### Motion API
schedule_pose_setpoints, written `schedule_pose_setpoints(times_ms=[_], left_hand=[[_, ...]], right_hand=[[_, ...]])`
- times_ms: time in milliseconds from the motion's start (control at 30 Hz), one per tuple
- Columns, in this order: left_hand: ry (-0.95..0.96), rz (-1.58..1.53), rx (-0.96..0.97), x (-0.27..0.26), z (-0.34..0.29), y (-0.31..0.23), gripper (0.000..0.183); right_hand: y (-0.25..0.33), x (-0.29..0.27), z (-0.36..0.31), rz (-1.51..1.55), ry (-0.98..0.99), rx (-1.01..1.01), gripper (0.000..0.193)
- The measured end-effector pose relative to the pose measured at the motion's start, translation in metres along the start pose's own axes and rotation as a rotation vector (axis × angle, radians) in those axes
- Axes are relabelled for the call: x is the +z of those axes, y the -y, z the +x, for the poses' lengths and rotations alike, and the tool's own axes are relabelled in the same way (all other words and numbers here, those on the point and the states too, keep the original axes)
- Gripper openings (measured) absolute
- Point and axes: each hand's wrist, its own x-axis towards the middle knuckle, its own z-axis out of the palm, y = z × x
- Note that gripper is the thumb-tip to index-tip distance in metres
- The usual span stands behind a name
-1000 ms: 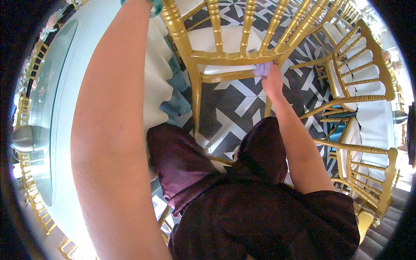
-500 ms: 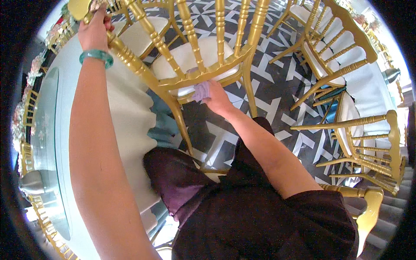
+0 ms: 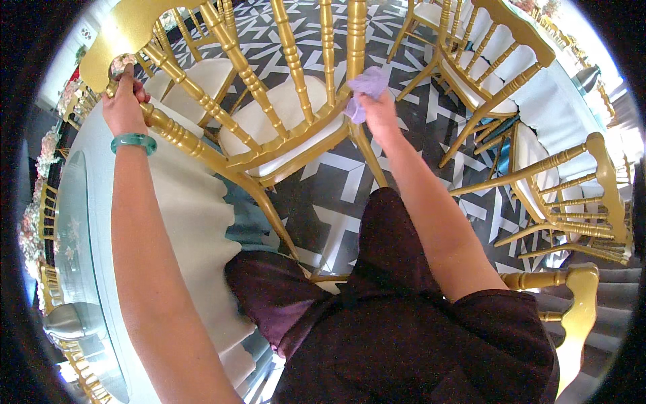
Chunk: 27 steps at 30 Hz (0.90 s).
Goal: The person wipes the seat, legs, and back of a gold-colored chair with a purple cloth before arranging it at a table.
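Note:
A gold chair (image 3: 276, 153) with turned spindles and a white seat pad (image 3: 282, 114) stands tilted before me, its back toward me. My left hand (image 3: 126, 104), with a green bangle (image 3: 133, 143) on its wrist, is closed round the left upright of the backrest near the top rail. A crumpled lilac cloth (image 3: 370, 84) is pinched in my right hand (image 3: 378, 114). That hand is at the chair's right side, close to the right upright, just above where it joins the seat; the cloth covers part of this spot.
On the left, a round table (image 3: 195, 195) with a pale floor-length tablecloth and glass top (image 3: 81, 269) stands close. More gold chairs (image 3: 498, 60) surround another covered table (image 3: 572, 101) at the right. One chair back (image 3: 575, 310) is beside my right elbow. The floor (image 3: 319, 202) has black-and-white geometric tiles.
My right hand has moved the cloth from the lower crossbar up and right to the right upright. The chair has shifted, its top coming lower and nearer, with my left hand still on it.

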Motion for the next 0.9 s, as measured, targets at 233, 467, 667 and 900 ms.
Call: schedule_pose_setpoints(times_ms=[233, 467, 667, 900], left_hand=[[-0.016, 0.036, -0.016, -0.003, -0.005, -0.002, 0.019], [-0.014, 0.066, -0.021, -0.004, -0.011, -0.018, 0.02], [-0.003, -0.004, -0.06, -0.006, -0.01, -0.02, 0.022], [0.028, -0.059, -0.09, -0.003, -0.015, -0.019, 0.024]], right_hand=[[-0.066, -0.007, -0.034, 0.037, 0.117, 0.454, 0.035], [0.026, -0.005, 0.01, -0.178, 0.026, 0.135, 0.03], [0.116, 0.03, 0.062, -0.181, 0.086, -0.208, 0.036], [0.074, 0.03, 0.113, -0.12, 0.066, -0.087, 0.035]])
